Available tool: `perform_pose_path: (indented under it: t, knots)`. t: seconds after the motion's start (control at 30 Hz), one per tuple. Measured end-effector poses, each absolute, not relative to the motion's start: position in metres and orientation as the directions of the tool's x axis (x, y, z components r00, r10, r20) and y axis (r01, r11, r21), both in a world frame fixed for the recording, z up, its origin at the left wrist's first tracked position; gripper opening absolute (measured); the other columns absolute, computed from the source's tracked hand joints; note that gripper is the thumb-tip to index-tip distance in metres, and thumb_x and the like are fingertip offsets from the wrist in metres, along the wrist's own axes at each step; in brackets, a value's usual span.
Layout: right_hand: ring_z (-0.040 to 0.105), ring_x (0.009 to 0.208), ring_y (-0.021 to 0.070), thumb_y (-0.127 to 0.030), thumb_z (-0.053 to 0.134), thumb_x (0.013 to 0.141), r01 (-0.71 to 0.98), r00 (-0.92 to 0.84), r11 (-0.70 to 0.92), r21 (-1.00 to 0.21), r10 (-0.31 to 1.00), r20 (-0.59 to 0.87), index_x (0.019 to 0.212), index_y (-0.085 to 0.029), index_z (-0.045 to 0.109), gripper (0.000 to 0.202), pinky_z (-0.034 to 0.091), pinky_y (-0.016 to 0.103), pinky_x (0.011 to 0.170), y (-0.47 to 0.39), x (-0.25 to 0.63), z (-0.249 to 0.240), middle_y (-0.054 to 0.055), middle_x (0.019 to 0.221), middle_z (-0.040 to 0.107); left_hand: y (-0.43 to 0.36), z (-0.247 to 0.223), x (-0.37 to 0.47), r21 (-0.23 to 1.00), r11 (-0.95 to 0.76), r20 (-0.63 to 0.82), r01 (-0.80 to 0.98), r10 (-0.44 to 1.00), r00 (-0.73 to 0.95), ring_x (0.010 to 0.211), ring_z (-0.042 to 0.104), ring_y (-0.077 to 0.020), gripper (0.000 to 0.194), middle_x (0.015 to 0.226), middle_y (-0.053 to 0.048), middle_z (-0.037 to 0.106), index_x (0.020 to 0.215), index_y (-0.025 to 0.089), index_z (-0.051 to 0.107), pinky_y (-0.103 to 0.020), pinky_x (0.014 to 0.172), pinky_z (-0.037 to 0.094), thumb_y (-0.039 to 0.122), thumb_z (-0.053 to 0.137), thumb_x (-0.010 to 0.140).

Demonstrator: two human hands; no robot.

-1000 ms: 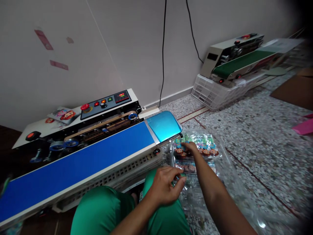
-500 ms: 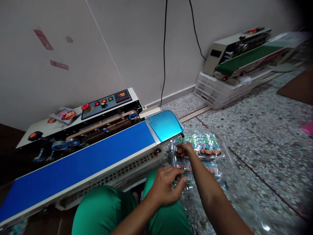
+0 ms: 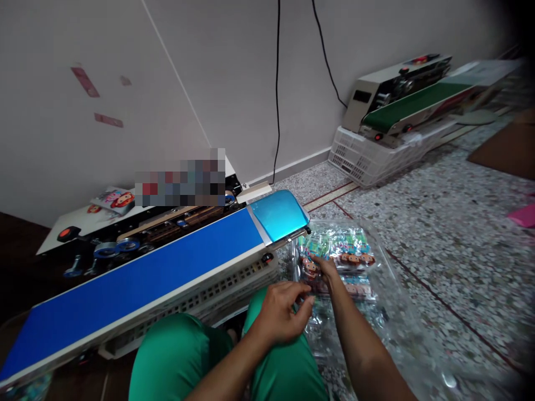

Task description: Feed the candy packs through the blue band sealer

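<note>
My right hand grips a shiny clear plastic packet with a printed cartoon figure, at the left side of a large clear plastic bag on the floor. Beside it lie several similar printed packets in rows. My left hand is over my knee, fingers loosely curled, thumb apart from them and nothing between. Just beyond the hands is the bright blue metal end plate of a band sealing machine, whose blue conveyor belt runs off to the left.
A printed packet rests on the machine's top, and its control panel is pixelated. The machine stands over a pale plastic crate. At the far right, another sealer with a green belt sits on a white crate. Black cables hang down the wall.
My right hand has drawn slightly back, and a packet now shows tilted up in its fingers. My left hand has barely moved. The view has shifted a little.
</note>
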State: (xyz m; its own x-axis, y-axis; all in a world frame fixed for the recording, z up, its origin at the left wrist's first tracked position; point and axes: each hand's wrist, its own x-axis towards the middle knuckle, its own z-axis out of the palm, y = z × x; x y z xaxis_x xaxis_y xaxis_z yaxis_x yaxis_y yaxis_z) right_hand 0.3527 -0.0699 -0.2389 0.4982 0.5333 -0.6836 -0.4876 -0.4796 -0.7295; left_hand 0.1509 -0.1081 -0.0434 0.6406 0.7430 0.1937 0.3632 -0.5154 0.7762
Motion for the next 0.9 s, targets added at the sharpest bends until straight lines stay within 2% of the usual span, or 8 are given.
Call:
perform_pose_path:
  t: [0.13, 0.27, 0.37, 0.43, 0.5, 0.57, 0.67, 0.9]
  knots:
    - [0.067, 0.062, 0.0233, -0.039, 0.073, 0.061, -0.536, 0.412, -0.416, -0.735, 0.631, -0.658, 0.080, -0.016, 0.057, 0.034, 0.056, 0.035, 0.054, -0.098, 0.349, -0.230, 0.007, 0.070, 0.069, -0.108, -0.041, 0.152, 0.794, -0.494, 0.174, 0.353, 0.742, 0.647, 0.070, 0.063, -0.0160, 0.017, 0.077, -0.004, 0.069, 0.093, 0.019, 0.066, -0.027, 0.068, 0.047, 0.025, 0.053, 0.082]
    - [0.068, 0.073, 0.0245, -0.042, 0.075, 0.057, -0.520, 0.437, -0.298, -0.800, 0.712, -0.550, 0.088, -0.018, 0.059, 0.042, 0.057, 0.036, 0.066, -0.123, 0.344, -0.200, 0.007, 0.085, 0.071, -0.098, -0.051, 0.153, 0.865, -0.328, 0.089, 0.379, 0.845, 0.528, 0.087, 0.063, -0.0193, 0.025, 0.095, -0.007, 0.068, 0.103, 0.020, 0.063, -0.033, 0.078, 0.049, 0.028, 0.057, 0.081]
    - [0.068, 0.082, 0.0229, -0.041, 0.075, 0.061, -0.436, 0.439, -0.170, -0.884, 0.817, -0.374, 0.100, -0.020, 0.059, 0.047, 0.055, 0.035, 0.076, -0.138, 0.331, -0.163, 0.005, 0.095, 0.071, -0.085, -0.057, 0.158, 0.943, -0.134, -0.003, 0.304, 0.911, 0.412, 0.115, 0.053, -0.0272, 0.071, 0.125, -0.016, 0.056, 0.125, 0.017, 0.048, -0.042, 0.094, 0.043, 0.032, 0.077, 0.062]
    - [0.067, 0.080, 0.0214, -0.039, 0.075, 0.063, -0.311, 0.423, -0.092, -0.946, 0.878, -0.224, 0.102, -0.020, 0.059, 0.046, 0.054, 0.035, 0.076, -0.141, 0.320, -0.134, 0.005, 0.093, 0.071, -0.078, -0.051, 0.160, 0.984, -0.050, -0.037, 0.172, 0.883, 0.468, 0.123, 0.046, -0.0299, 0.095, 0.135, -0.019, 0.047, 0.133, 0.016, 0.038, -0.043, 0.098, 0.040, 0.030, 0.084, 0.051]
    - [0.066, 0.076, 0.0198, -0.038, 0.077, 0.062, -0.167, 0.401, -0.033, -0.985, 0.911, -0.098, 0.098, -0.020, 0.060, 0.044, 0.054, 0.032, 0.073, -0.138, 0.309, -0.104, 0.005, 0.087, 0.071, -0.074, -0.034, 0.161, 1.000, 0.011, -0.015, 0.011, 0.832, 0.554, 0.117, 0.051, -0.0282, 0.087, 0.130, -0.017, 0.052, 0.130, 0.016, 0.042, -0.039, 0.094, 0.044, 0.031, 0.082, 0.054]
    - [0.065, 0.073, 0.0186, -0.038, 0.078, 0.059, -0.058, 0.356, 0.021, -0.998, 0.934, -0.001, 0.094, -0.019, 0.061, 0.043, 0.053, 0.030, 0.069, -0.128, 0.301, -0.073, 0.004, 0.084, 0.071, -0.069, -0.009, 0.159, 0.993, 0.023, 0.043, -0.112, 0.830, 0.556, 0.100, 0.060, -0.0240, 0.062, 0.111, -0.011, 0.063, 0.116, 0.015, 0.053, -0.034, 0.086, 0.048, 0.035, 0.078, 0.062]
    - [0.063, 0.067, 0.0166, -0.039, 0.077, 0.062, 0.069, 0.257, 0.087, -0.994, 0.961, 0.102, 0.090, -0.017, 0.064, 0.038, 0.052, 0.028, 0.064, -0.099, 0.296, -0.028, 0.003, 0.079, 0.070, -0.054, 0.031, 0.153, 0.981, -0.100, 0.167, -0.164, 0.864, 0.475, 0.082, 0.061, -0.0187, 0.045, 0.090, -0.004, 0.066, 0.102, 0.015, 0.058, -0.029, 0.076, 0.050, 0.036, 0.075, 0.066]
    - [0.062, 0.080, 0.0163, -0.040, 0.067, 0.071, 0.410, 0.226, 0.260, -0.874, 0.900, 0.373, 0.095, -0.019, 0.066, 0.032, 0.050, 0.028, 0.076, -0.024, 0.304, 0.009, 0.002, 0.089, 0.068, 0.018, 0.053, 0.148, 0.886, -0.455, 0.446, -0.091, 0.780, 0.440, 0.092, 0.058, -0.0190, 0.039, 0.098, -0.005, 0.062, 0.101, 0.016, 0.058, -0.031, 0.085, 0.046, 0.033, 0.072, 0.069]
